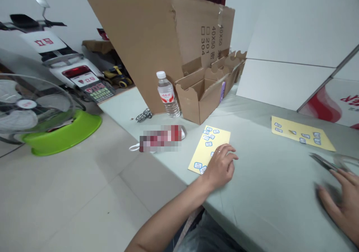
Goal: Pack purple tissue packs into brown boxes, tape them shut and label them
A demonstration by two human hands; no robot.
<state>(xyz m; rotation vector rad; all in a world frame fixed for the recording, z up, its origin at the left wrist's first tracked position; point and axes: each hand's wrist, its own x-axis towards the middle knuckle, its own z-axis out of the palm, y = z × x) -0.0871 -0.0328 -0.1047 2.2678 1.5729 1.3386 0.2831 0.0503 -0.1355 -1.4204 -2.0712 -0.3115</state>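
Observation:
My left hand (221,166) rests over the lower right part of a yellow card (198,152). Its fingers are loosely bent and apart, with nothing seen in them, and they cover some of the small blue-edged paper labels (208,144) on the card. At the right edge, my right hand (344,199) has its thumb spread away from its fingers. The fingertips reach the handle end of a pair of scissors (322,161), whose blades point left. Beyond the scissors lies a second yellow card (322,141) with several similar labels and a small pointed scrap on it.
A water bottle (168,96) stands beside open cardboard bins (187,100), before a tall cardboard sheet (140,38). A blurred-out red item (161,137) and a black wire object (144,115) lie near the table's left edge. On the floor are a fan (28,106) and a scooter (70,64).

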